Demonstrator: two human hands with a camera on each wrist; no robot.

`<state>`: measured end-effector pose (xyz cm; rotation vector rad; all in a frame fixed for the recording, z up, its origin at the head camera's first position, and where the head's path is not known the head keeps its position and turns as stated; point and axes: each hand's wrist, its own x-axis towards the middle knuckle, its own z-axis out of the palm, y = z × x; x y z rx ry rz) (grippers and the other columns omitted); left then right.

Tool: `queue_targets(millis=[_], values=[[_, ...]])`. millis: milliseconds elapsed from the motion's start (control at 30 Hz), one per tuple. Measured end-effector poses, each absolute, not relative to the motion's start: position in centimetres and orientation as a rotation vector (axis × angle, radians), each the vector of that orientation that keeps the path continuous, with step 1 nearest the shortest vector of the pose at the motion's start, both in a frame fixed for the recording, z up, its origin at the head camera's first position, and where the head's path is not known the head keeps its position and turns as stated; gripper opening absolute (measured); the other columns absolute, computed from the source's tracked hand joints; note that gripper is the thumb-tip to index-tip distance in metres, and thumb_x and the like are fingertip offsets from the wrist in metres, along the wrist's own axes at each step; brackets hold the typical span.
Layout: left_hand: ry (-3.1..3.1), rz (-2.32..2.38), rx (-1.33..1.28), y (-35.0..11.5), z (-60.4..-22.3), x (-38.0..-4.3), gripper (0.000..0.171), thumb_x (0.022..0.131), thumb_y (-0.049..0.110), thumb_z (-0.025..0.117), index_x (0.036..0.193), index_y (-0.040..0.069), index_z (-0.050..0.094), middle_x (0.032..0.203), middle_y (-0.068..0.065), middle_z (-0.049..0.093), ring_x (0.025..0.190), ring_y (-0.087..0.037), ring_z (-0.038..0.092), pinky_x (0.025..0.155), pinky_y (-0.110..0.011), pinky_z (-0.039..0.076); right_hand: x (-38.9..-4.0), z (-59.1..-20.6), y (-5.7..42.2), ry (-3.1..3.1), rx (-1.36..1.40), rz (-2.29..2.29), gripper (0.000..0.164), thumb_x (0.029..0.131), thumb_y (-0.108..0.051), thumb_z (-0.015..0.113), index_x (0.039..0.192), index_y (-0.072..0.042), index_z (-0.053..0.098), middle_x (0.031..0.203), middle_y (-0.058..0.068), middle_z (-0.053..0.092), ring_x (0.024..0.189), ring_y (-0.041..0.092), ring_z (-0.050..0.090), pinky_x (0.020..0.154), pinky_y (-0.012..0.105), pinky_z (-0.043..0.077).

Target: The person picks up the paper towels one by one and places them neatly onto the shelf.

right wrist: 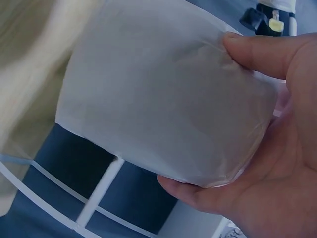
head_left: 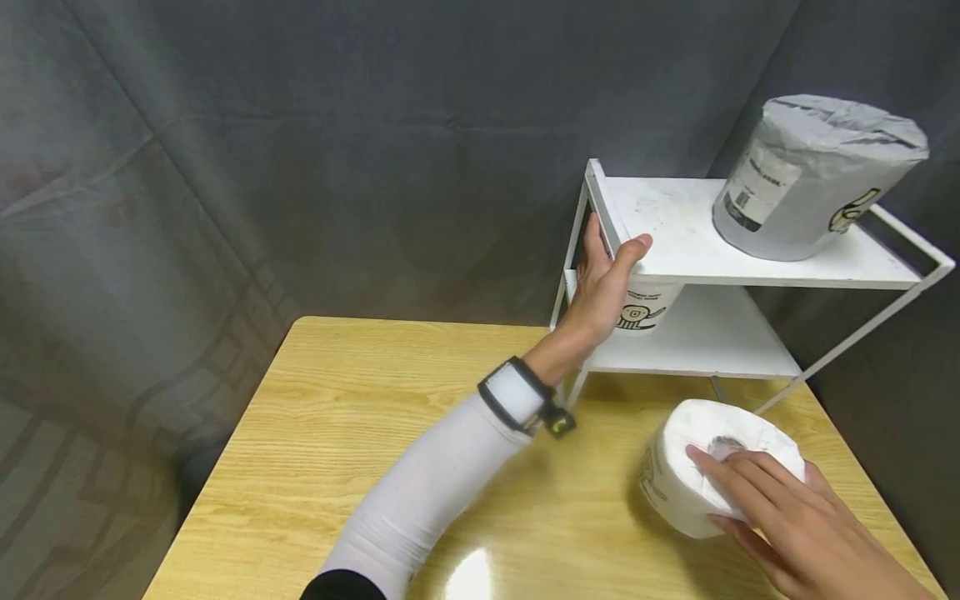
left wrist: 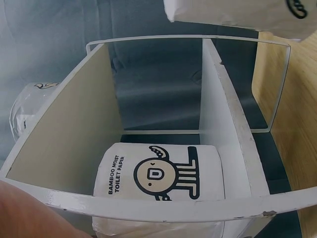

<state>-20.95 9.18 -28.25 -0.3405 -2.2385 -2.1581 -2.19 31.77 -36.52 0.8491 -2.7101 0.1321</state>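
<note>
Three rolls show. The white roll (head_left: 705, 483) lies on the table (head_left: 337, 433) near the front right corner, gripped by the right hand (head_left: 795, 525), fingers and thumb curled round it. A second roll (head_left: 645, 310) stands on the lower board of the white shelf (head_left: 750, 250); the left hand (head_left: 603, 287) holds the shelf's upper board at its left end, thumb over the edge. A grey-wrapped roll (head_left: 813, 175) stands on top.

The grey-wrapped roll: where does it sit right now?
In the head view the grey-wrapped roll stands at upper right on the white rack's top shelf, apart from both hands.
</note>
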Motion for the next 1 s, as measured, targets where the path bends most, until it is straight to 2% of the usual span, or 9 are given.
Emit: queue_targets(millis=[67, 167, 267, 400, 500, 600, 667, 900, 1000], values=[[-2.237, -2.16, -0.34, 9.2, -28.2, -20.9, 0.097, 0.092, 0.066, 0.042, 0.172, 0.032, -0.002, 0.178, 0.0, 0.004, 0.163, -0.026, 0.01, 0.128, -0.061, 0.016, -2.4, -36.2, 31.9, -2.651, 0.881, 0.122, 0.066, 0.106, -0.067, 0.034, 0.154, -0.027, 0.056, 0.12, -0.007, 0.068, 0.111, 0.014, 0.056, 0.082, 0.059, 0.048], [-2.242, -2.159, -0.326, 9.2, -28.2, -20.9, 0.097, 0.092, 0.066, 0.042, 0.171, 0.033, -0.002, 0.178, 0.001, 0.004, 0.163, -0.026, 0.009, 0.127, -0.062, 0.016, -2.8, -35.7, 32.1, -2.531, 0.944, 0.091, 0.07, 0.11, -0.062, 0.021, 0.15, -0.02, 0.06, 0.116, -0.007, 0.068, 0.109, 0.01, 0.053, 0.082, 0.038, 0.039], [-2.245, -2.159, -0.319, 9.2, -28.2, -20.8, 0.096, 0.092, 0.066, 0.042, 0.171, 0.034, -0.002, 0.178, 0.002, 0.005, 0.163, -0.027, 0.009, 0.127, -0.063, 0.016, -3.0, -35.2, 32.1, -2.488, 0.972, 0.078, 0.069, 0.111, -0.06, 0.022, 0.149, -0.018, 0.061, 0.116, -0.006, 0.068, 0.111, 0.009, 0.052, 0.083, 0.032, 0.032], [-2.242, -2.156, -0.327, 9.2, -28.2, -20.9, 0.096, 0.092, 0.066, 0.042, 0.172, 0.033, -0.002, 0.178, 0.002, 0.005, 0.163, -0.027, 0.009, 0.127, -0.063, 0.016, -3.2, -34.5, 32.1, -2.464, 1.014, 0.113, 0.068, 0.112, -0.058, 0.025, 0.148, -0.014, 0.062, 0.114, -0.007, 0.067, 0.109, 0.007, 0.051, 0.091, 0.024, 0.034], [-2.243, -2.157, -0.327, 9.2, -28.3, -20.9, 0.096, 0.093, 0.067, 0.042, 0.171, 0.035, -0.002, 0.178, 0.002, 0.005, 0.163, -0.027, 0.009, 0.127, -0.064, 0.016, -3.5, -33.8, 32.1, -2.44, 1.029, 0.124, 0.068, 0.113, -0.057, 0.027, 0.146, -0.011, 0.063, 0.112, -0.008, 0.066, 0.106, 0.007, 0.052, 0.092, 0.024, 0.037], [-2.236, -2.166, -0.325, 9.1, -28.2, -20.9, 0.095, 0.093, 0.067, 0.042, 0.171, 0.037, -0.003, 0.178, 0.001, 0.006, 0.163, -0.026, 0.01, 0.126, -0.064, 0.016, -3.7, -33.1, 32.2, -2.415, 1.009, 0.084, 0.067, 0.113, -0.057, 0.028, 0.145, -0.011, 0.065, 0.113, -0.009, 0.065, 0.105, 0.008, 0.053, 0.072, 0.034, 0.044], [-2.234, -2.172, -0.329, 9.1, -28.2, -20.9, 0.094, 0.093, 0.067, 0.042, 0.171, 0.037, -0.003, 0.178, 0.001, 0.006, 0.163, -0.026, 0.01, 0.126, -0.065, 0.016, -3.7, -32.7, 32.2, -2.413, 0.988, 0.063, 0.068, 0.112, -0.058, 0.027, 0.145, -0.012, 0.065, 0.112, -0.009, 0.064, 0.106, 0.009, 0.053, 0.067, 0.036, 0.044], [-2.235, -2.179, -0.34, 9.1, -28.2, -20.9, 0.094, 0.094, 0.067, 0.042, 0.171, 0.037, -0.004, 0.178, 0.0, 0.005, 0.163, -0.027, 0.009, 0.126, -0.066, 0.015, -4.1, -31.9, 32.9, -2.426, 0.926, 0.054, 0.072, 0.112, -0.061, 0.025, 0.145, -0.012, 0.065, 0.114, 0.003, 0.069, 0.108, 0.019, 0.057, 0.069, 0.053, 0.049], [-2.234, -2.174, -0.342, 9.2, -28.2, -20.9, 0.095, 0.094, 0.066, 0.042, 0.171, 0.035, -0.003, 0.178, -0.001, 0.005, 0.163, -0.027, 0.009, 0.126, -0.066, 0.015, -4.5, -31.7, 33.3, -2.433, 0.894, 0.073, 0.074, 0.111, -0.063, 0.024, 0.146, -0.011, 0.064, 0.112, 0.008, 0.071, 0.102, 0.022, 0.057, 0.062, 0.061, 0.049]])
